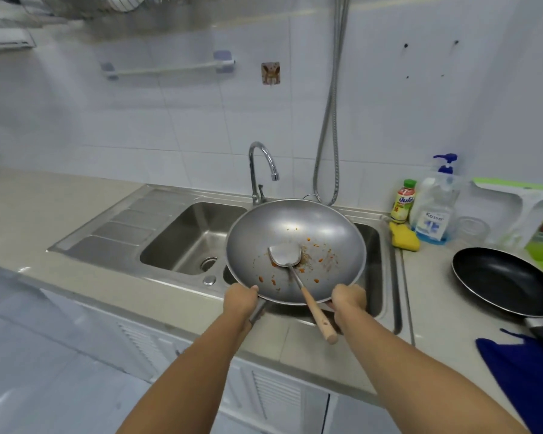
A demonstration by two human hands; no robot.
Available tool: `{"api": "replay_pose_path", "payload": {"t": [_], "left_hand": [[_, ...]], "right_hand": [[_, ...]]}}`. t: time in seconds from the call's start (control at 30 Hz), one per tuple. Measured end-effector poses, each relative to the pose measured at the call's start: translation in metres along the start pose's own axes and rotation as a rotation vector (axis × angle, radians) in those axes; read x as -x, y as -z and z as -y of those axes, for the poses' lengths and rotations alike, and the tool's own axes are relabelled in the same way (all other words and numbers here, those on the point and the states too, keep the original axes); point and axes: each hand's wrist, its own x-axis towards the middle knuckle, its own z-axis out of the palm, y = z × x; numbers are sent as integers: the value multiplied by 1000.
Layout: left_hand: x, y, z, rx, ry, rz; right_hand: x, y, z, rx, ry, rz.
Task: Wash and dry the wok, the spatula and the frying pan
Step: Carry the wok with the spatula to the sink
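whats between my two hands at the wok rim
The wooden handle of the spatula: in the head view it crosses the near rim of the wok between the left hand and right hand.

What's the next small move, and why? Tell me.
Probably lower the wok into the sink below it: the left hand and right hand grip its near rim, the spatula lies inside among orange specks, and no water runs from the tap.
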Motion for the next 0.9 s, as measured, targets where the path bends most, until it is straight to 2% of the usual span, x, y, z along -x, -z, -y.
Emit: {"api": "replay_pose_path", "payload": {"t": [0.1,0.33,0.67,0.9], "left_hand": [[3,4,-29,-15,-5,-3],[-55,-11,-48,-5,52,-3],[-96,-34,-46,-98,65,19],[-105,-44,-29,6,111,36]], "right_hand": [[-24,-19,7,14,-35,-3],[-70,-57,15,33,-102,-40],[-103,-74,13,54,-156,-97],[-120,-84,-4,82,-137,-145]]}}
